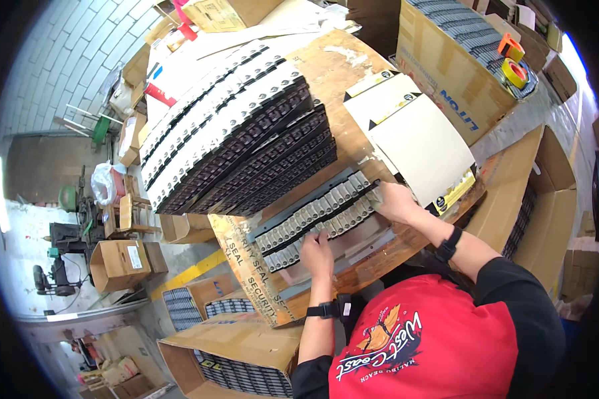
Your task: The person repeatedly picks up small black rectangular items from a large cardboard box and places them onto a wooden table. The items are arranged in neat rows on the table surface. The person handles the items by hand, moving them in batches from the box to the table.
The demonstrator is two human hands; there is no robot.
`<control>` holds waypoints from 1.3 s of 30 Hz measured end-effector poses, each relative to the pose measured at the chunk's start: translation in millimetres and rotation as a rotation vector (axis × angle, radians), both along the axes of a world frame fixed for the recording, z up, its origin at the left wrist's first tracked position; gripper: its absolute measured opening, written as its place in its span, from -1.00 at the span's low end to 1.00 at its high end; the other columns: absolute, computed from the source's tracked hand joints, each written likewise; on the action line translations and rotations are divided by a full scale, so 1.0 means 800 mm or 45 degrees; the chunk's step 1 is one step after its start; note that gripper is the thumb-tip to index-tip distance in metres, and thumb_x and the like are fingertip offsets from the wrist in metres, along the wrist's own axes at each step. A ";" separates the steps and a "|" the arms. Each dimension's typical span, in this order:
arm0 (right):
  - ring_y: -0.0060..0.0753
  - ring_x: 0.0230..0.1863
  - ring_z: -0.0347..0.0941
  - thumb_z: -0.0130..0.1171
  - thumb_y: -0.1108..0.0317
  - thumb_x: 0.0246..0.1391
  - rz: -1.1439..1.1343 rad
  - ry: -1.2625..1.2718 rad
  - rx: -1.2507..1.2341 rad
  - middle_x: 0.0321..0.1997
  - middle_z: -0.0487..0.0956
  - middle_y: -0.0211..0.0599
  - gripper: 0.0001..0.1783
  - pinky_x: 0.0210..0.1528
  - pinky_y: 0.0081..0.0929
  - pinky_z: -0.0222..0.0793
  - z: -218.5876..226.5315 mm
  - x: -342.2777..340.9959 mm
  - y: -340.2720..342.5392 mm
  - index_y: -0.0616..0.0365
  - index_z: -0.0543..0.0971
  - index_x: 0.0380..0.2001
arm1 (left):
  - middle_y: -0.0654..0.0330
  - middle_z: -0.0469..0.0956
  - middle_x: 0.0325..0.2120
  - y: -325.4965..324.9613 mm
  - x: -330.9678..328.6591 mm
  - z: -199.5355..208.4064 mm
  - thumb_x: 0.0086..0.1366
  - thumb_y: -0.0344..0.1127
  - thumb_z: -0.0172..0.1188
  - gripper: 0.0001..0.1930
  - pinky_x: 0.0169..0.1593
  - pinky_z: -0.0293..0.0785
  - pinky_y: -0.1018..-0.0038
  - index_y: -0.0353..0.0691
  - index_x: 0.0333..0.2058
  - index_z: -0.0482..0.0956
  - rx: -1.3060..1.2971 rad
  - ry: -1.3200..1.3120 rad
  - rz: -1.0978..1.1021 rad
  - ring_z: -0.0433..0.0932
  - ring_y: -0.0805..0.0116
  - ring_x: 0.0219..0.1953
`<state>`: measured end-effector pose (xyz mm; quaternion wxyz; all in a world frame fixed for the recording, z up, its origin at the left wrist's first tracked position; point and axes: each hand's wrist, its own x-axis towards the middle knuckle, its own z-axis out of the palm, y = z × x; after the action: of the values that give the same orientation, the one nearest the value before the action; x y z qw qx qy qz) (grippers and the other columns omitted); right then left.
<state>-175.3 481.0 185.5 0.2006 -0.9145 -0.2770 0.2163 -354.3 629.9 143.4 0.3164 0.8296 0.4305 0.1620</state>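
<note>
At the near edge of the worn wooden counter [353,73], both hands press on two rows of small grey-and-white switch parts [313,216] in a grey metal tray [373,236]: left hand [317,249] flat, right hand [396,199] curled over the rows' far end, neither clenched, suggesting the rows are being aligned and need even squeezing next.
</note>
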 end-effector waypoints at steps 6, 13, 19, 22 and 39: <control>0.11 -0.31 0.49 0.04 0.36 -0.21 -0.185 -0.095 0.105 -0.42 0.54 0.09 -0.76 -0.24 -0.14 0.40 -0.002 0.018 -0.021 0.25 0.48 -0.40 | 0.00 0.52 -0.53 0.001 0.004 0.019 0.13 -0.12 0.19 -0.71 -0.41 0.34 0.15 -0.25 -0.53 0.48 0.181 0.205 -0.090 0.50 -0.05 -0.47; 0.14 -0.24 0.44 0.00 0.48 -0.24 -0.407 -0.129 0.352 -0.32 0.52 0.10 -0.49 -0.15 -0.15 0.34 0.045 0.055 -0.078 0.17 0.39 -0.07 | 0.05 0.23 0.16 -0.061 0.061 0.059 0.20 -0.26 0.01 -0.48 0.19 0.14 0.18 -0.28 0.13 0.23 0.670 0.039 -1.066 0.16 0.15 0.23; 0.08 -0.10 0.40 -0.03 0.55 -0.29 -0.111 -0.169 0.169 -0.11 0.49 -0.02 -0.31 -0.04 -0.23 0.33 0.035 0.048 -0.074 0.08 0.31 0.08 | 0.12 0.06 0.26 -0.073 0.079 -0.001 0.17 -0.24 0.02 -0.35 0.25 0.04 0.19 -0.23 0.23 0.06 0.809 0.329 -1.320 0.03 0.24 0.30; 0.07 -0.22 0.45 0.02 0.50 -0.27 -0.106 -0.230 0.219 -0.28 0.51 -0.07 -0.41 -0.15 -0.15 0.38 0.025 0.051 -0.080 0.04 0.39 0.00 | 0.11 0.04 0.27 -0.073 0.091 0.002 0.16 -0.26 0.04 -0.34 0.27 0.02 0.19 -0.22 0.23 0.05 0.808 0.303 -1.343 0.00 0.23 0.31; -0.64 -0.29 0.41 0.09 0.32 0.03 0.129 1.074 0.957 -0.27 0.52 -0.40 -0.72 -0.23 -0.66 0.31 0.087 -0.087 0.088 0.23 0.54 -0.21 | 0.01 0.50 -0.24 0.016 -0.173 0.176 0.25 -0.34 0.02 -0.74 -0.09 0.41 0.34 -0.35 -0.12 0.43 -0.295 -0.209 -0.565 0.50 0.12 -0.18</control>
<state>-244.9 551.1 255.4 0.5949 -0.6003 -0.2744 0.4587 -492.8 642.8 284.3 0.4707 0.8462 0.2266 0.1049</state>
